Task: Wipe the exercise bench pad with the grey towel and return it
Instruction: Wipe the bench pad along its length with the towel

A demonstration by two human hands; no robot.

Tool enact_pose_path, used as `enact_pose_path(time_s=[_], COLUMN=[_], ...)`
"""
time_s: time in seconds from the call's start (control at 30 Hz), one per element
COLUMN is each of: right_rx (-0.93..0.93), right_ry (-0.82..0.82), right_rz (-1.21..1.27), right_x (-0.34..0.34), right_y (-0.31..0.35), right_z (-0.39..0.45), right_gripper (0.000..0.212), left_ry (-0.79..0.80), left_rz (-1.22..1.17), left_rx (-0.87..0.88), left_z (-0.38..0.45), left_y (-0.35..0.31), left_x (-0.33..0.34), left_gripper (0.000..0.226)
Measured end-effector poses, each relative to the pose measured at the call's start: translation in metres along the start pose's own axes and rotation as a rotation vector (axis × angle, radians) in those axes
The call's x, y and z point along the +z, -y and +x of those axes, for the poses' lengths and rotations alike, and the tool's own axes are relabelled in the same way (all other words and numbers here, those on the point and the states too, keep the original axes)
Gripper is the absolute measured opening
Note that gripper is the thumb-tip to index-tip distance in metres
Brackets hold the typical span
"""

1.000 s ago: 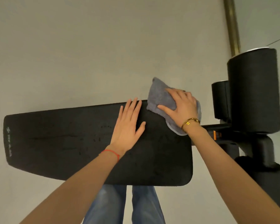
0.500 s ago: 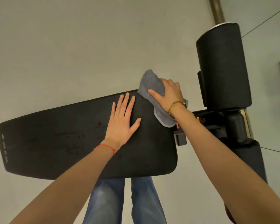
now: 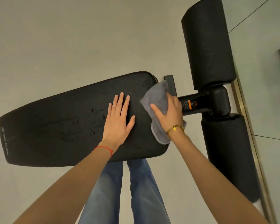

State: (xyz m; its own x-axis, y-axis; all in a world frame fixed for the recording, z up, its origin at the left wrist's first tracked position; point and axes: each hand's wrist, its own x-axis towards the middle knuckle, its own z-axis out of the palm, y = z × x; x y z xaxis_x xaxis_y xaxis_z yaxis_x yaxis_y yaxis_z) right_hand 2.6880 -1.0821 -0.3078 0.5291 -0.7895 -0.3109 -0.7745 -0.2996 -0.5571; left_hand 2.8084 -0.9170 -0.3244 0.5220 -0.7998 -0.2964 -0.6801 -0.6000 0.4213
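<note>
My left hand (image 3: 117, 122) lies flat on the black pad (image 3: 55, 126), fingers straight and slightly spread. My right hand (image 3: 169, 114) presses the towel (image 3: 158, 97) against the pad's right end, fingers laid over the cloth, thumb out on it. The towel is grey, crumpled, its edge hanging past the pad. Dark specks mark the pad's middle. Two black rollers (image 3: 207, 42) stand beyond on the bench.

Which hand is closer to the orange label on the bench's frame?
Right. The right hand presses the grey towel beside the orange label; the left hand lies flat farther along the pad.
</note>
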Motion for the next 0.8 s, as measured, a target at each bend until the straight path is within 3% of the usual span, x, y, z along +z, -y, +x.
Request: enact_pose_path(time_s=[0.23, 0.4, 0.63, 0.73, 0.8], right_rx=[0.127, 0.186, -0.058, -0.114, -0.263], right_ry=[-0.088, -0.112, -0.236, -0.310, -0.308], right_rz=[0.176, 0.084, -0.247, -0.399, -0.510], right_x=[0.022, 0.019, 0.020, 0.033, 0.042], right_y=[-0.033, -0.038, 0.010, 0.007, -0.002], right_z=[-0.063, -0.112, -0.046, -0.066, -0.098], right_gripper=[0.073, 0.073, 0.073, 0.074, 0.069], left_ry=[0.034, 0.040, 0.022, 0.001, -0.031], left_rz=[0.047, 0.078, 0.082, 0.056, 0.011], left_rx=[0.024, 0.059, 0.105, 0.088, 0.034], left_z=[-0.021, -0.032, -0.049, -0.058, -0.068], left_y=[0.007, 0.017, 0.029, 0.044, 0.062], left_x=[0.004, 0.005, 0.010, 0.012, 0.014], left_gripper=[0.069, 0.068, 0.066, 0.065, 0.065])
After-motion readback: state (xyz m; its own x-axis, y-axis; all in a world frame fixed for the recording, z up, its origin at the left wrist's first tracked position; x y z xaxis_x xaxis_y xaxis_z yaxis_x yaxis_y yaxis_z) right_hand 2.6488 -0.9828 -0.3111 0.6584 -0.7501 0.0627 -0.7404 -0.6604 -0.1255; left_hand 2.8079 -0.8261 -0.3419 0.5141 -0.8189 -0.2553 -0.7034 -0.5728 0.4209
